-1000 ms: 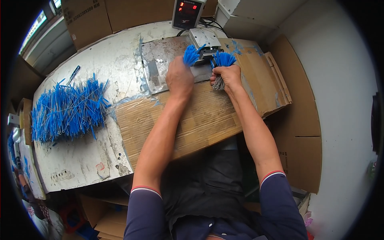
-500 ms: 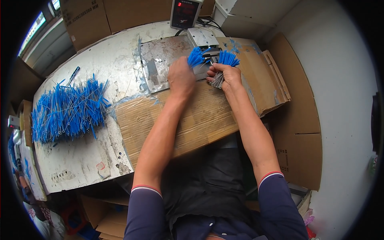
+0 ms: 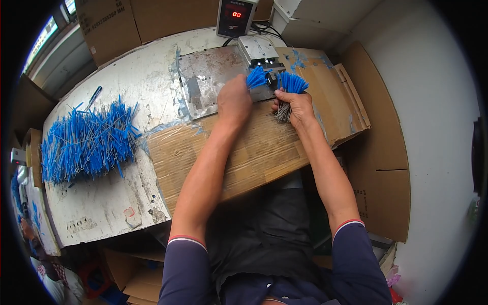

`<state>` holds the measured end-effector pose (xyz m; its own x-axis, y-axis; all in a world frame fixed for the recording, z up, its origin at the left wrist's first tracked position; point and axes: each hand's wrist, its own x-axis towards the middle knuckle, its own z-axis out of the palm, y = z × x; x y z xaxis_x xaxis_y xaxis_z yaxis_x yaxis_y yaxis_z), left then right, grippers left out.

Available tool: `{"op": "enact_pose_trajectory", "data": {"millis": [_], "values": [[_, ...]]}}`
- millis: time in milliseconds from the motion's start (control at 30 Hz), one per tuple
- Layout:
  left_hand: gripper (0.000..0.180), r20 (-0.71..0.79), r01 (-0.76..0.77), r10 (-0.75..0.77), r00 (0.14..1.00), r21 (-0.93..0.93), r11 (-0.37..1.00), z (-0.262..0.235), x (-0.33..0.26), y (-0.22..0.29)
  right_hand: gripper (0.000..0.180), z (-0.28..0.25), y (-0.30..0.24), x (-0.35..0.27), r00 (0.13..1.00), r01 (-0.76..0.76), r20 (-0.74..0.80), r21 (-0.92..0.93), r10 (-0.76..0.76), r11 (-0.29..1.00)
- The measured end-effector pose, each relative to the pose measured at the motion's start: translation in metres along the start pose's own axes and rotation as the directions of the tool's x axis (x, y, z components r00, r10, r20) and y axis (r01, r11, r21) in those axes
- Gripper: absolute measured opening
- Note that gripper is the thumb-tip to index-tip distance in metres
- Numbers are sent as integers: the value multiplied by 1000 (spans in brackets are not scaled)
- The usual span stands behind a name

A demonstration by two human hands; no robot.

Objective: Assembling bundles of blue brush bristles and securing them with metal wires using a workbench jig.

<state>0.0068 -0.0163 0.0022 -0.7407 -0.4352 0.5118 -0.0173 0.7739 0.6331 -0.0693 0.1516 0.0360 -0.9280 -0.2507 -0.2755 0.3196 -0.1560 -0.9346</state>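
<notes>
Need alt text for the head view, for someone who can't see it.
Left hand and right hand each grip a bundle of blue-tipped wires against a small metal machine; a big pile of blue wires lies on the worn table.

left hand [image 3: 234, 101] shifted slightly nearer small machine [image 3: 260, 52]

Even, soft daylight fills the scene, brightest at the window [image 3: 48, 30] beyond the table's [image 3: 101, 213] far-left corner. Shadows stay faint. The metal plate [image 3: 203, 76] shows mild glare. Fisheye distortion bends the table edges, a black vignette rings the frame, and focus softens near the rim.
</notes>
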Motion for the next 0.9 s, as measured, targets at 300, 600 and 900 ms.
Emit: {"op": "enact_pose_trajectory", "data": {"millis": [300, 600, 900], "values": [[12, -25, -22, 25, 999, 105, 994, 5, -1, -4, 17, 4, -4, 3, 995, -43, 79, -218, 61, 975], [14, -190, 200, -200, 961, -19, 980, 1, -1, -5, 13, 28, -4, 28, 998, -43, -56, -320, 26, 946], [16, -269, 96, -92, 959, 0, 995, 2, 1, -4, 14, 32, -5, 31, 994, -45, -109, -372, 4, 927]]}}
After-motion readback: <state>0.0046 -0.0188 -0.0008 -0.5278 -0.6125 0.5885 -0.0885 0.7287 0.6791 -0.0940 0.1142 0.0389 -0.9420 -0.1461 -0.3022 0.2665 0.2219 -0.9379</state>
